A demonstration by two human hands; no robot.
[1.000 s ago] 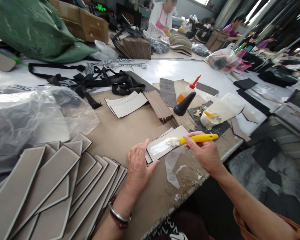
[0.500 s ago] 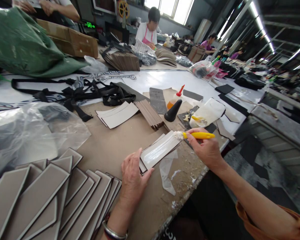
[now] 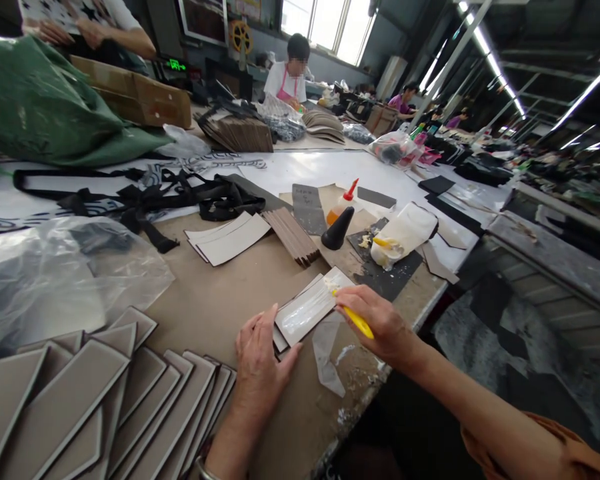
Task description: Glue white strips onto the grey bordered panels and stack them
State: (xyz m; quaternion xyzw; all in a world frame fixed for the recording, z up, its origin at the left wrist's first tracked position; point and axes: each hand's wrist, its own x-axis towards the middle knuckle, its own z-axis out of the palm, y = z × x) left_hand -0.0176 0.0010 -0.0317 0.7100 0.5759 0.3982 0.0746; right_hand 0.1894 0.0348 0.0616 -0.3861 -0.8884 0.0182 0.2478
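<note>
My right hand (image 3: pixel 373 320) is closed round a brush with a yellow handle (image 3: pixel 359 323). Its bristles, coated in whitish glue, touch the far end of a pale rectangular panel (image 3: pixel 307 312). Wet, shiny glue streaks the panel's upper face. With thumb and fingers spread across the near end, my left hand (image 3: pixel 265 357) holds this panel on the table. Another panel shows from under its left edge. A white plastic container (image 3: pixel 405 230), cut open and smeared with glue, lies beyond my right hand.
Many pale-edged panels (image 3: pixel 80 393) overlap at the lower left. Clear plastic (image 3: pixel 90 267), black straps (image 3: pixel 195 193), white panels (image 3: pixel 230 237) and a brown stack (image 3: pixel 293 237) lie further back. A black cone (image 3: pixel 337 230) stands beside a red-tipped bottle (image 3: pixel 343 203). Another person (image 3: pixel 287 73) works across the table.
My right hand has drawn the brush leftward and back onto the panel, and its handle now slants down toward me. The left hand keeps its hold. The whole view has shifted slightly.
</note>
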